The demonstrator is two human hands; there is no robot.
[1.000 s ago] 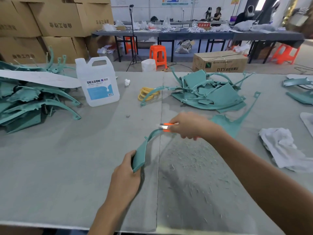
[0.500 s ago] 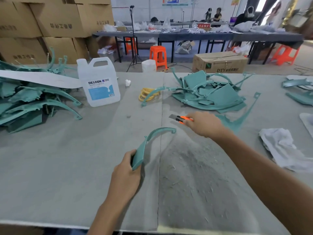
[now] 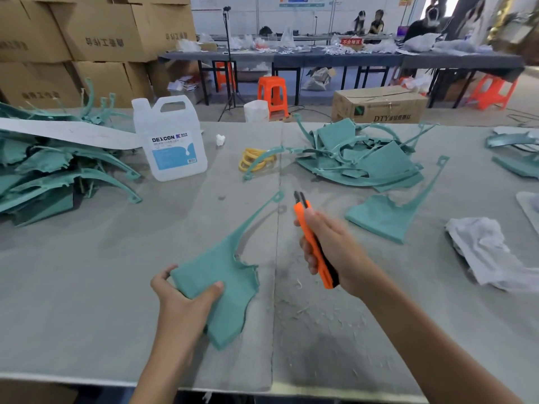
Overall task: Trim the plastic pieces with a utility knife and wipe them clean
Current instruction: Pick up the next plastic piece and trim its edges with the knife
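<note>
Left of my knife-gripping right hand (image 3: 329, 249), my left hand (image 3: 186, 295) pinches the teal plastic piece (image 3: 221, 275); its ragged edge faces the utility knife (image 3: 313, 243).

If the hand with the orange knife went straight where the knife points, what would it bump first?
Probably the thin curved teal plastic strip beside the yellow rings, after bare grey table. The right hand grips the orange utility knife; its height above the table is unclear.

Teal pile (image 3: 52, 173) cut by left edge; jug (image 3: 170, 141) print illegible.
</note>
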